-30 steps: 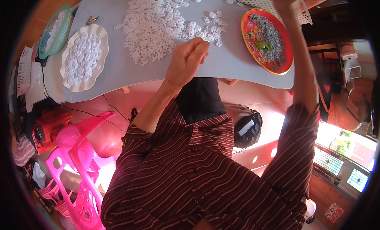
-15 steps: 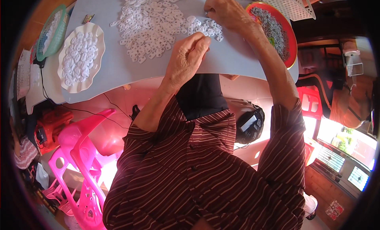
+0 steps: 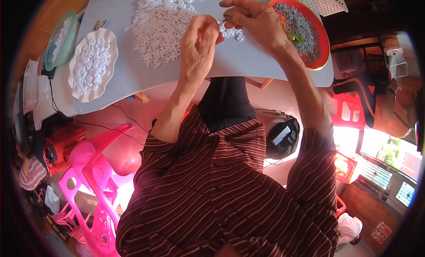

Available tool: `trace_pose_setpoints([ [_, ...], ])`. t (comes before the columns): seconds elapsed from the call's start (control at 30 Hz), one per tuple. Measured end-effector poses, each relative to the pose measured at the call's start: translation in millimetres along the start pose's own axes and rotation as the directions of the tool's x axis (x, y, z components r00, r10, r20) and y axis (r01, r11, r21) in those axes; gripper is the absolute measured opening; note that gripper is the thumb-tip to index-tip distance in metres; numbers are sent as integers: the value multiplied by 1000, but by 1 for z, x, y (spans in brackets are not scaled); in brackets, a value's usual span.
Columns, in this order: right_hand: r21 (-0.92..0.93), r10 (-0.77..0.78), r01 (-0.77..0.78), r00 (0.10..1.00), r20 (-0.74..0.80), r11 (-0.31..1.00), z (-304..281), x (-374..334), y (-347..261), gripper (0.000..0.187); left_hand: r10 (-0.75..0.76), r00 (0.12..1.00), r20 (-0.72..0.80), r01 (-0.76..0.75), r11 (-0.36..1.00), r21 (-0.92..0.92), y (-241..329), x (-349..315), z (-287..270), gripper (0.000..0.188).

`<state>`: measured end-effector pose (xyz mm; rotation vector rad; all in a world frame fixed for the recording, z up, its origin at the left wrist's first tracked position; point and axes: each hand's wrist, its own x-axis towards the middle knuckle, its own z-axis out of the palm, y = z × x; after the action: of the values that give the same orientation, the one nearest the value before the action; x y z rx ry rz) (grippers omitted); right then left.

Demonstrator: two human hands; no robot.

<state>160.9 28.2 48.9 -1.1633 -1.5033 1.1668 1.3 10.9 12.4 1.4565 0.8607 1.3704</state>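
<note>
My left hand (image 3: 198, 47) is raised over the front edge of the grey table, its fingers curled together. Whatever they hold is hidden. Facing it, my right hand (image 3: 256, 22) has its index finger stretched out, while the thumb and the finger below it come close together at a small dark spot I cannot make out. Under and between the hands lie a few white plastic pieces (image 3: 231, 32) with holes. A large heap of the same white pieces (image 3: 161, 29) spreads to the left. Right of my right hand stands a red round tray (image 3: 326, 44) of small grey metal pieces (image 3: 305, 38).
A scalloped white dish (image 3: 112, 64) of white pieces and a green basket (image 3: 69, 44) are on the left. A white perforated basket (image 3: 325, 5) is at the far right. Below the table are a pink plastic chair (image 3: 95, 168) and a black bag (image 3: 283, 140).
My right hand has come down and slightly left from the small group of white pieces, its index finger now extended. My left hand has risen and turned more upright. The view has shifted slightly.
</note>
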Motion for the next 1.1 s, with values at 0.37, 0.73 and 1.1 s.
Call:
trace_pose_setpoints([
  [0.37, -46, -117, 111, 979, -168, 993, 18, -26, 12, 15, 70, 996, 53, -74, 994, 80, -3, 0, 1, 7],
  [0.73, -88, -144, 128, 969, -201, 988, 21, -32, 1, 11, -27, 999, 31, 29, 999, -36, -1, -7, 7, 14],
  [1.1, -813, -234, 49, 966, -110, 581, -119, -18, 3, 13, -100, 991, 92, 102, 995, -21, -4, -10, 13, 7],
])
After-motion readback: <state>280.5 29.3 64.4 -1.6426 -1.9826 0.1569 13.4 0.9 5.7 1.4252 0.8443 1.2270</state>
